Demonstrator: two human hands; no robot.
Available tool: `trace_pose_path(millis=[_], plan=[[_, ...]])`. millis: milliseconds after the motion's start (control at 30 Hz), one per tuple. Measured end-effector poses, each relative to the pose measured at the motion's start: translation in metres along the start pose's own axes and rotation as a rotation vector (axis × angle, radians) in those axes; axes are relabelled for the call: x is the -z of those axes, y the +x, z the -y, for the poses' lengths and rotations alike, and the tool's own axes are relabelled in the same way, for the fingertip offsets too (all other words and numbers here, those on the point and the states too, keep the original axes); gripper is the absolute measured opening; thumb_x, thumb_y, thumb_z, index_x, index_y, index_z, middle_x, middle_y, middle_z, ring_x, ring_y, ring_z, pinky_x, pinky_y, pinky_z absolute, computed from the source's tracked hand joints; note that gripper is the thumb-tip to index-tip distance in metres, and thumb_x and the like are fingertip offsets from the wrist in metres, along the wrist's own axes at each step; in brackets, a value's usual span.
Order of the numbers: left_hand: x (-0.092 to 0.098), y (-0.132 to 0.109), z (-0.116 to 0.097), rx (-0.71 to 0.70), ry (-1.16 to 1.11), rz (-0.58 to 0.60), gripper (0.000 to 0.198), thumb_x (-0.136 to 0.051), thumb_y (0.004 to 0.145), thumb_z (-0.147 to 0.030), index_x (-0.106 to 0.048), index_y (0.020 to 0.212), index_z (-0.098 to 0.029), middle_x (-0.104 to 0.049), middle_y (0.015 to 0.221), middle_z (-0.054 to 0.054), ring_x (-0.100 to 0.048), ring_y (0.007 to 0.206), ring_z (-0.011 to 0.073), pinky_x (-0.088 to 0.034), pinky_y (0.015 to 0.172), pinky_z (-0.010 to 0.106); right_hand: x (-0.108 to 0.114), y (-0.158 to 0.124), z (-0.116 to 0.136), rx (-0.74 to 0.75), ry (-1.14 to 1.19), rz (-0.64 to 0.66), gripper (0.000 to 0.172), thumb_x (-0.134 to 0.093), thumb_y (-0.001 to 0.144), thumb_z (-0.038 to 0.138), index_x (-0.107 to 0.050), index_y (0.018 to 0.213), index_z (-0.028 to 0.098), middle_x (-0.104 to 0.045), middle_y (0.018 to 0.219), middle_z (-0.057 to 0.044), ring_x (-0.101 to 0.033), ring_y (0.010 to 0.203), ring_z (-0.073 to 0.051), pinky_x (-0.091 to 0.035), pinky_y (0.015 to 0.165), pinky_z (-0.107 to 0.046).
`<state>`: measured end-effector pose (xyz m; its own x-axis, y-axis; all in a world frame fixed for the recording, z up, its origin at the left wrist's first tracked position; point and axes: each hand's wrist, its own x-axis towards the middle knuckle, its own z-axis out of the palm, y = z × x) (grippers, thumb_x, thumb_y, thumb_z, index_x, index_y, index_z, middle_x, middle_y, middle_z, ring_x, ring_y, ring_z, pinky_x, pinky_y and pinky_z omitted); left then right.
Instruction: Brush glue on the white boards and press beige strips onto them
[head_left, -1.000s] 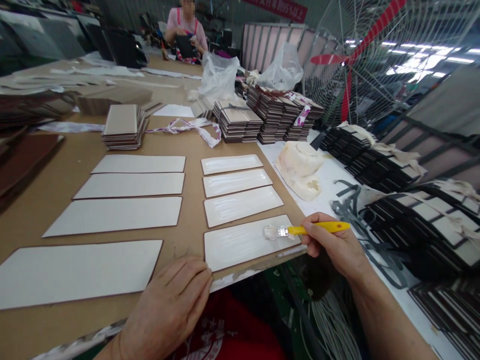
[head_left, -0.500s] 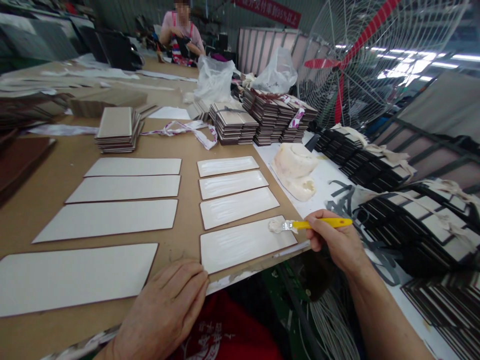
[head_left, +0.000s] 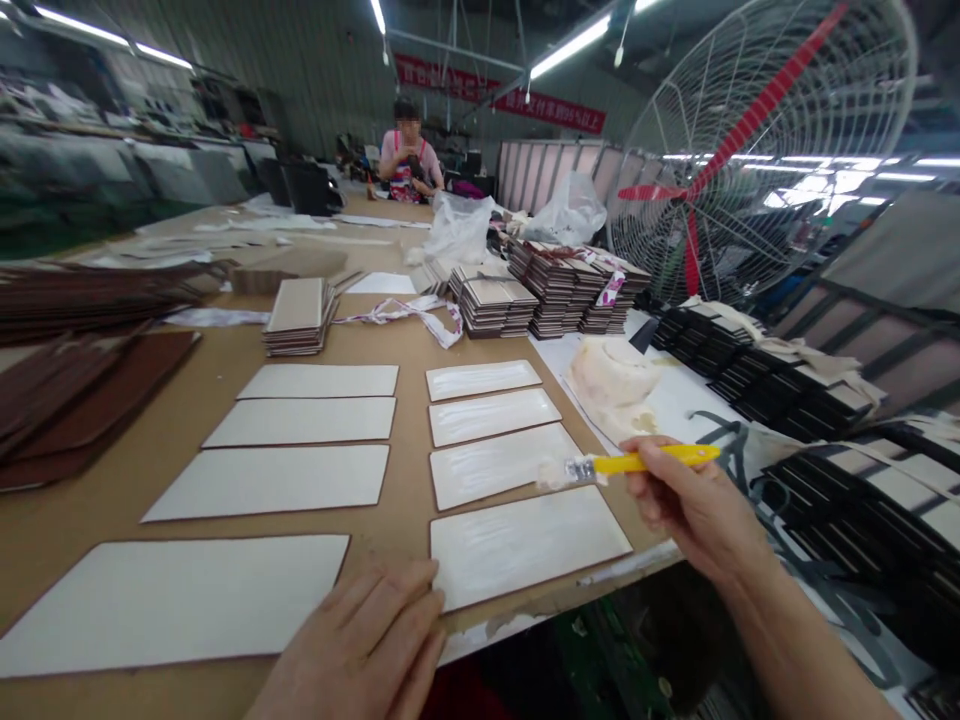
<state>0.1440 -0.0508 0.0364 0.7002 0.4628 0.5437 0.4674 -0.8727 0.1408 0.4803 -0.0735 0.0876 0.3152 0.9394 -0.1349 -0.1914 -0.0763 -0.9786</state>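
Note:
My right hand (head_left: 690,505) grips a yellow-handled paintbrush (head_left: 619,464). White paste coats the bristles, which are above the gap between the two nearest panels of the right column; I cannot tell if they touch. My left hand (head_left: 375,635) lies with fingers stretched out, fingertips at the left edge of the nearest white panel (head_left: 525,545). That panel and the one behind it (head_left: 495,470) carry shiny wet streaks. To the left is another column of matt white panels (head_left: 270,480). A cream-coloured, paste-crusted pot (head_left: 611,370) stands beyond the brush.
Bundled stacks of panels (head_left: 495,300) stand at the back, beside a loose stack (head_left: 296,310). Brown sheets (head_left: 97,400) are piled at left. Black-and-white bundles (head_left: 817,390) line the right, near a large fan (head_left: 690,195). A person (head_left: 409,160) is at the far end.
The brush has lifted off the nearest panel's right end and moved away from me, toward the panel behind. My left hand stays at the panel edge. The head view has tilted up and turned left.

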Motion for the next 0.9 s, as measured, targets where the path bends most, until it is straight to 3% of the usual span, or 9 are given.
trace_pose_path(millis=[100,200,333,433,633,900], plan=[[0.015,0.03,0.025,0.009,-0.004,0.125,0.021,-0.042,0.093,-0.017,-0.063,0.097,-0.02,-0.065,0.096,0.006,-0.058,0.089,0.0199,-0.049,0.085,0.035,-0.002,0.032,0.017,0.047,0.051,-0.026,0.027,-0.073,0.083,0.036,-0.068,0.102,0.018,-0.069,0.07,-0.002,-0.058,0.051,-0.008,-0.045,0.043,-0.013],[0.012,0.064,0.071,0.106,0.046,0.311,0.022,-0.04,0.094,-0.017,-0.062,0.091,-0.018,-0.063,0.09,0.007,-0.058,0.086,0.0219,-0.049,0.083,0.039,-0.018,0.066,0.027,0.053,0.055,0.047,0.023,-0.069,0.086,0.035,-0.068,0.099,0.016,-0.072,0.078,-0.007,-0.065,0.061,-0.012,-0.054,0.051,-0.017],[-0.022,0.095,0.135,0.183,0.077,0.36,0.026,-0.04,0.088,-0.008,-0.064,0.098,-0.013,-0.064,0.095,0.011,-0.059,0.096,0.0244,-0.048,0.093,0.042,-0.052,0.107,0.025,0.024,0.005,0.115,0.02,-0.057,0.094,0.03,-0.067,0.093,0.014,-0.071,0.077,-0.007,-0.064,0.059,-0.011,-0.055,0.052,-0.017],[-0.051,0.103,0.166,0.165,0.057,0.349,0.04,-0.041,0.08,0.001,-0.062,0.111,-0.013,-0.064,0.112,0.011,-0.056,0.11,0.0223,-0.043,0.104,0.038,-0.076,0.134,0.015,0.039,-0.044,0.126,0.012,-0.054,0.092,0.021,-0.063,0.095,0.015,-0.071,0.076,-0.006,-0.065,0.059,-0.011,-0.055,0.052,-0.018],[-0.088,0.096,0.189,0.194,0.034,0.325,0.052,-0.04,0.08,0.001,-0.055,0.128,-0.009,-0.057,0.133,0.014,-0.05,0.124,0.0229,-0.039,0.11,0.038,-0.107,0.182,-0.006,0.016,-0.085,0.179,0.009,-0.054,0.087,0.014,-0.061,0.092,0.015,-0.072,0.073,-0.006,-0.066,0.056,-0.013,-0.055,0.05,-0.02],[-0.096,0.09,0.192,0.22,0.006,0.282,0.052,-0.04,0.079,0.0,-0.055,0.128,-0.008,-0.057,0.133,0.014,-0.051,0.123,0.0224,-0.04,0.111,0.036,-0.132,0.218,-0.032,-0.026,-0.102,0.264,0.008,-0.056,0.088,0.019,-0.062,0.091,0.015,-0.071,0.069,-0.004,-0.066,0.054,-0.013,-0.054,0.048,-0.02]])
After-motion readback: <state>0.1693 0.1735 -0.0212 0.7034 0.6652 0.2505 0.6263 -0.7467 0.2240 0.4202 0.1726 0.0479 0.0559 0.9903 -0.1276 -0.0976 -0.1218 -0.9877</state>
